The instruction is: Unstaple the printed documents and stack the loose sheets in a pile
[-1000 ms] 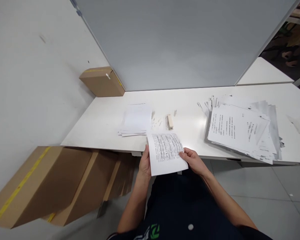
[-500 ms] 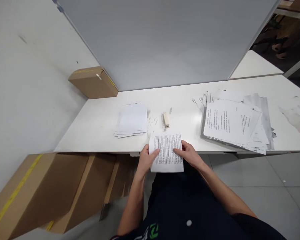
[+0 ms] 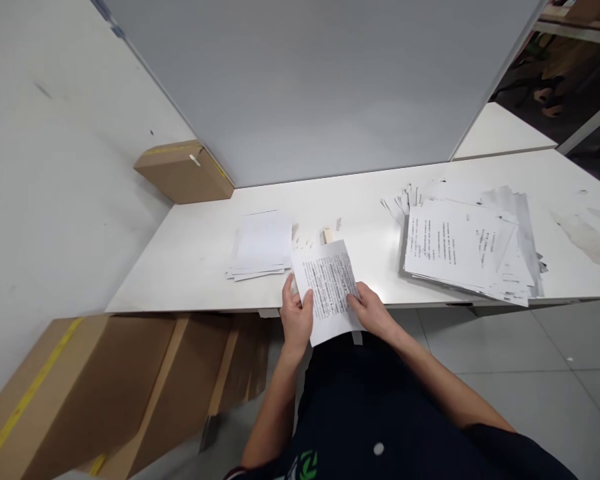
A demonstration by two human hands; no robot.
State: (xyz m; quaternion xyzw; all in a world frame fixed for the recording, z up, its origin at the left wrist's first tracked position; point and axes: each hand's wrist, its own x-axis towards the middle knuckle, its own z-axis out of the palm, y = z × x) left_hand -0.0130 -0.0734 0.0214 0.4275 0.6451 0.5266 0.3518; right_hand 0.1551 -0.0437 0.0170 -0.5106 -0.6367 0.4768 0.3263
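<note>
Printed paper (image 3: pixel 329 287) is held between my hands over the table's front edge, tilted with its top leaning left. My left hand (image 3: pixel 297 313) grips its left side, thumb near the print. On the right side, my right hand (image 3: pixel 373 308) pinches it with the thumb on top. Whether it is one sheet or several I cannot tell. Just beyond it lies a small cream stapler-like block (image 3: pixel 328 235), partly hidden by the paper. To the left rests a pile of blank-looking white sheets (image 3: pixel 265 241).
A large, untidy stack of printed papers (image 3: pixel 455 247) lies on the right of the white table (image 3: pixel 200 267). A cardboard box (image 3: pixel 183 171) stands at the back left against the grey panel (image 3: pixel 320 93). Below the table at left are more cardboard boxes (image 3: pixel 105 380).
The paper has turned counter-clockwise and risen slightly, and now covers part of the cream block. My left hand has shifted to a side grip. My view has moved a little.
</note>
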